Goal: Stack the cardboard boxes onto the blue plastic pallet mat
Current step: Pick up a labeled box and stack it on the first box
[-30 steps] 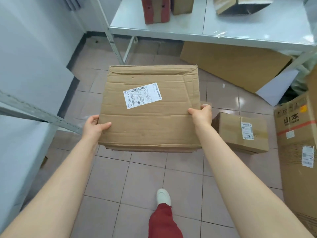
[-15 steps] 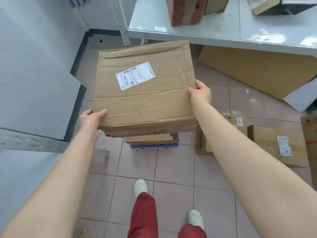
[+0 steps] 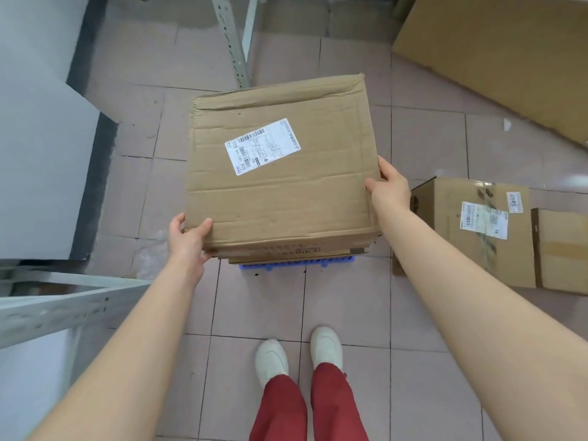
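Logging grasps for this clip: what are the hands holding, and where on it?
Both hold the cardboard box: left hand at its near-left corner, right hand on its right edge.

Tiled floor [image 3: 426, 148] under blue pallet mat [image 3: 296, 265], side boxes [image 3: 477, 230].

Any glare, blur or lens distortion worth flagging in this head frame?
Head view: sharp overall, the white shipping label on the held brown cardboard box shows crisp barcodes; soft glare on the pink floor tiles at right; wide-angle stretching enlarges both forearms toward the lower corners.
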